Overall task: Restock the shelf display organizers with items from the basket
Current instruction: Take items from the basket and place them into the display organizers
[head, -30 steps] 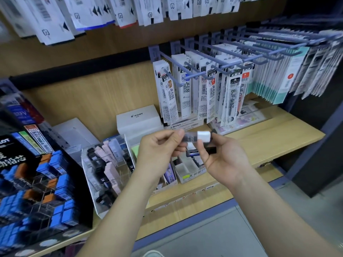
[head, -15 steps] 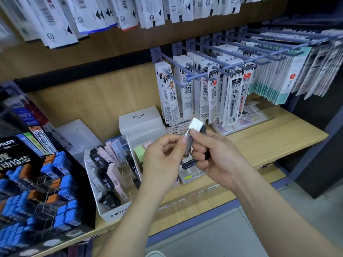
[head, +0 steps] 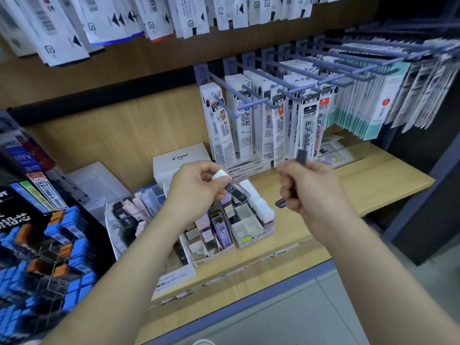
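Observation:
My left hand (head: 196,190) pinches a white-capped lead case (head: 232,188) by its cap, its dark clear body slanting down over the white divided organizer (head: 258,229). That organizer holds a row of white-capped cases along its right side. My right hand (head: 308,188) grips other dark lead cases (head: 301,156); one end sticks up above the fist and a purple end shows below it. A second organizer (head: 214,232) with purple cases stands just left of the white one. No basket is in view.
A clear MONO display (head: 129,220) of pink and black cases stands further left, beside a black rack of blue and orange lead cases (head: 49,245). A white PILOT box (head: 181,161) sits behind. Refill packs hang on pegs (head: 273,115) above the wooden shelf (head: 361,188).
My hands were together on the cases; they have separated. The left hand took the white-capped case and lowered it over the organizer; the right hand moved right with the others.

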